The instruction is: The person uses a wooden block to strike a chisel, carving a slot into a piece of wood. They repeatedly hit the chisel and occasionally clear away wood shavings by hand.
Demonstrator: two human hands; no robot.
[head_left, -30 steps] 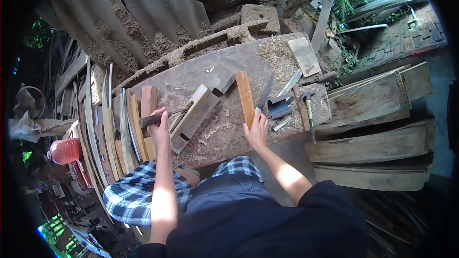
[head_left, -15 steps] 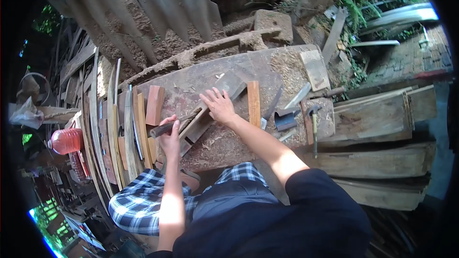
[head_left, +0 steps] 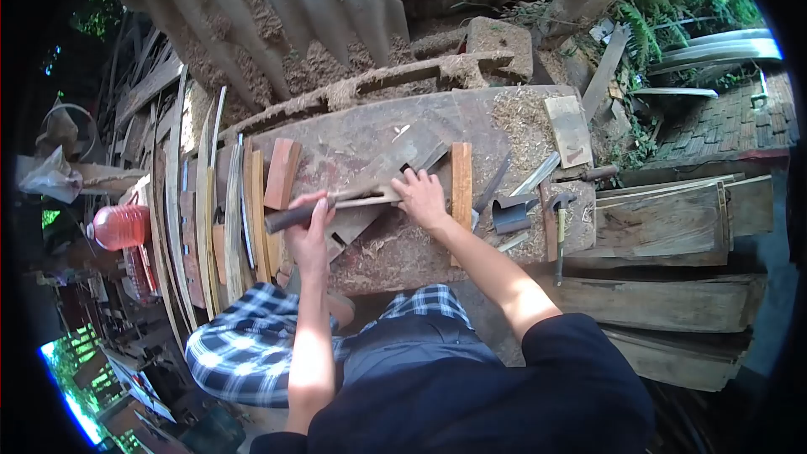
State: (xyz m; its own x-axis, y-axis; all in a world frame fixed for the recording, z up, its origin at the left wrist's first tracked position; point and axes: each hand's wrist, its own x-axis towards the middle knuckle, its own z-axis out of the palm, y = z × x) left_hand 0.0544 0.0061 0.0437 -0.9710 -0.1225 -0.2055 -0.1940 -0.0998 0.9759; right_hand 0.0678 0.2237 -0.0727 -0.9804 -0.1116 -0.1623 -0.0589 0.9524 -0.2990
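Observation:
My left hand (head_left: 309, 227) is closed around the dark handle of a long chisel (head_left: 290, 218), which lies nearly level. The blade points right toward my right hand (head_left: 423, 199), whose fingers are bent at its far end; the exact grip there is partly hidden. Under both hands a grey wooden piece (head_left: 360, 224) with dark cut slots lies diagonally across the workbench (head_left: 395, 273). A reddish wood block (head_left: 282, 173) is left of it, and an orange-brown wood strip (head_left: 461, 181) stands close to my right wrist.
On the bench's right side are a curved dark metal piece (head_left: 511, 215), a hammer (head_left: 561, 235) and a pale board (head_left: 568, 131). Wood shavings (head_left: 523, 118) cover the back right. Long strips (head_left: 234, 210) stand at left near a pink-filled jug (head_left: 119, 228). Planks (head_left: 664, 223) are stacked at right.
My right hand has moved off its flat, spread position on the wood to the chisel's blade end, fingers now bent. The chisel has turned closer to level. The view has shifted slightly.

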